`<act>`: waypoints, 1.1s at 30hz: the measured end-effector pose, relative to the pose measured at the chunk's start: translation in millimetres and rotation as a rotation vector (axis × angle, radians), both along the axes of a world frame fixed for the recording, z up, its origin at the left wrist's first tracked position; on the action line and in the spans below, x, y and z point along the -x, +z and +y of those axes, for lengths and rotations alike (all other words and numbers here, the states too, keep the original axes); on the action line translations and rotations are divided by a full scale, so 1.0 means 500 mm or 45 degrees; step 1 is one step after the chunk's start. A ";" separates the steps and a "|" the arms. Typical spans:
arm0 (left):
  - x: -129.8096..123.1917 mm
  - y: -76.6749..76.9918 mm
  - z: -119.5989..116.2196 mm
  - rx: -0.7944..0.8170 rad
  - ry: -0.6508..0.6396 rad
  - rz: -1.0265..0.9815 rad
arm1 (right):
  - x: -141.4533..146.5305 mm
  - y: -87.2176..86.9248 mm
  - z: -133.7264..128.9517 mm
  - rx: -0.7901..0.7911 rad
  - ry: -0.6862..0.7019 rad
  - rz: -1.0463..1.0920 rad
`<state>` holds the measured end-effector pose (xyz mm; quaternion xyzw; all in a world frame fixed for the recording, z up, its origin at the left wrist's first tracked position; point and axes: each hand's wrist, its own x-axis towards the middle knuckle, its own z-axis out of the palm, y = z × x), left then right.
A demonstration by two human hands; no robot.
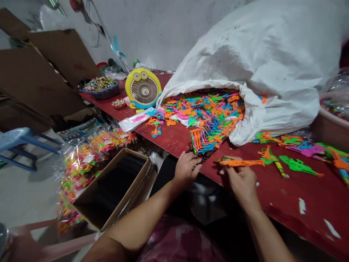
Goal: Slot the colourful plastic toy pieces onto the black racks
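Observation:
A large heap of neon orange, green, blue and pink plastic cutout pieces (207,120) spills from the mouth of a white woven sack (253,47) onto a red wooden table (294,196). My right hand (241,183) pinches a long orange plastic piece (241,163) near the table's front edge. My left hand (187,169) rests with spread fingers at the table edge, just below the heap, beside a dark mesh strip (203,162). Nearby on the table lie a green plastic piece (298,165) and a small yellow tube (281,169).
An open cardboard box of black strips (117,189) sits below the table's left edge, beside clear bags of coloured pieces (80,163). A yellow fan (142,89) and a blue bowl of pieces (100,89) stand farther along. A tan tub (334,129) sits at right.

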<state>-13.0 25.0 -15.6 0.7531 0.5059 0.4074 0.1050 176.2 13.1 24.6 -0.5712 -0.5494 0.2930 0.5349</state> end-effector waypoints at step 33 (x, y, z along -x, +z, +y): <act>0.045 0.014 -0.013 0.028 -0.211 0.025 | 0.091 -0.023 -0.010 -0.333 -0.066 -0.966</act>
